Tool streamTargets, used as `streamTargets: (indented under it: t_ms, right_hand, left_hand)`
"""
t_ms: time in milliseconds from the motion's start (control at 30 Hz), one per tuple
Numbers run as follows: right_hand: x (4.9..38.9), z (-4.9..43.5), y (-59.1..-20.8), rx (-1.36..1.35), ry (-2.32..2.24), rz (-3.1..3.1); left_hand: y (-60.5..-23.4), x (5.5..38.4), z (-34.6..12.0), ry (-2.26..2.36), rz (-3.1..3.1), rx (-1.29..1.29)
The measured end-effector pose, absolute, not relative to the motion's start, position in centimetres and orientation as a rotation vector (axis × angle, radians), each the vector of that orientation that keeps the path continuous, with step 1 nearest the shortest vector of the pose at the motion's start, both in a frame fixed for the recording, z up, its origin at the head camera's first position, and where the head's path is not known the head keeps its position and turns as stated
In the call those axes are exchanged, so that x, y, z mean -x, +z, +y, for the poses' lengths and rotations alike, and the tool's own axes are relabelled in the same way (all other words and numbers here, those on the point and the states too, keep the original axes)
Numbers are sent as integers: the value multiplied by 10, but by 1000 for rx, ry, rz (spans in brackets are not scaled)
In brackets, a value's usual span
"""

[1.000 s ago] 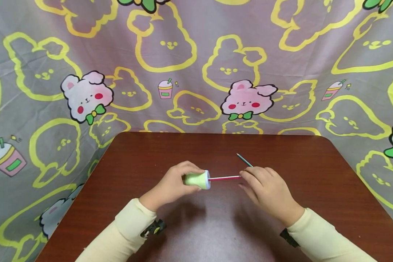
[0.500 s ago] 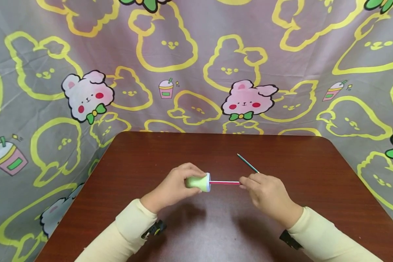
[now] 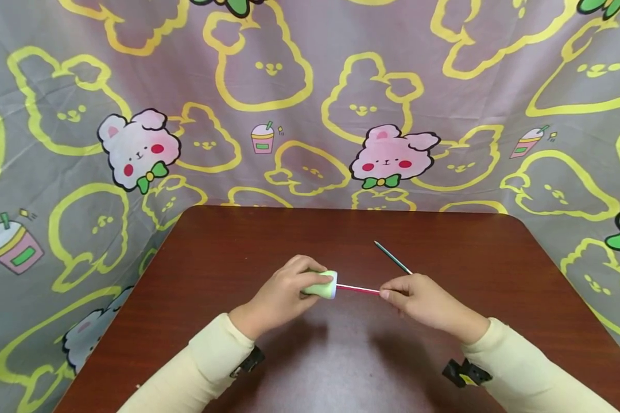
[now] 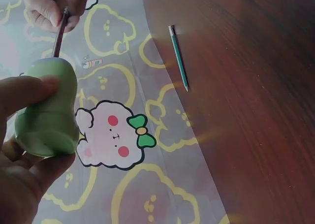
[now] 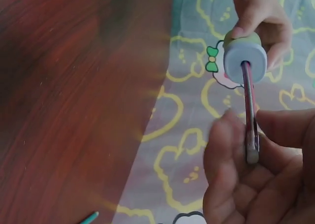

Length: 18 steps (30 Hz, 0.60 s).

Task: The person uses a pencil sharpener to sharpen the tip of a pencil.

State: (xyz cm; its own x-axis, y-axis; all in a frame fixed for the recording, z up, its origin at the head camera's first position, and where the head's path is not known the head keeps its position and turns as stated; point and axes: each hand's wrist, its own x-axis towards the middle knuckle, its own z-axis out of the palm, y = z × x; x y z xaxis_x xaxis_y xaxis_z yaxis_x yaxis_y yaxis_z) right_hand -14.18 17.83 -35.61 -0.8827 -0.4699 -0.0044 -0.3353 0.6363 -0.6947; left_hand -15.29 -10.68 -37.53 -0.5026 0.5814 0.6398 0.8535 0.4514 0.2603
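My left hand (image 3: 281,292) grips a light green pencil sharpener (image 3: 319,288), thumb and fingers on opposite sides of its body. Into the pale blue end face of the sharpener (image 5: 244,64) runs a red-and-white striped pencil (image 3: 358,288), whose point is hidden inside. My right hand (image 3: 434,303) pinches the outer end of this pencil (image 5: 249,111) between thumb and fingers. Both hands are raised above the table. A second pencil, teal (image 4: 178,57), lies on the table just beyond the right hand, partly covered by it in the head view.
The dark brown wooden table (image 3: 268,235) has rounded far corners. Behind and beside it hangs a grey curtain (image 3: 310,103) with yellow outlines and rabbit faces. Dark straps with devices sit at both wrists.
My right hand has turned at the wrist around the pencil's end, its thumb now showing. The sharpener and left hand have shifted slightly right. The teal pencil stays put.
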Motion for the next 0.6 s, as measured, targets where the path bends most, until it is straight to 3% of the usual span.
streamTargets:
  t_ms: [167,433,600]
  right_hand:
    - [137,176,-363,896,-855,3084]
    - [149,173,-375,2005,-382,3545]
    - [150,172,-380,2170,-272,3520]
  left_hand:
    - [-374,153,-109,-965,-2387,1090]
    - [-370,156,-113,-1370,-2559,963]
    - [-370,157,-114,-1458,-2599,963]
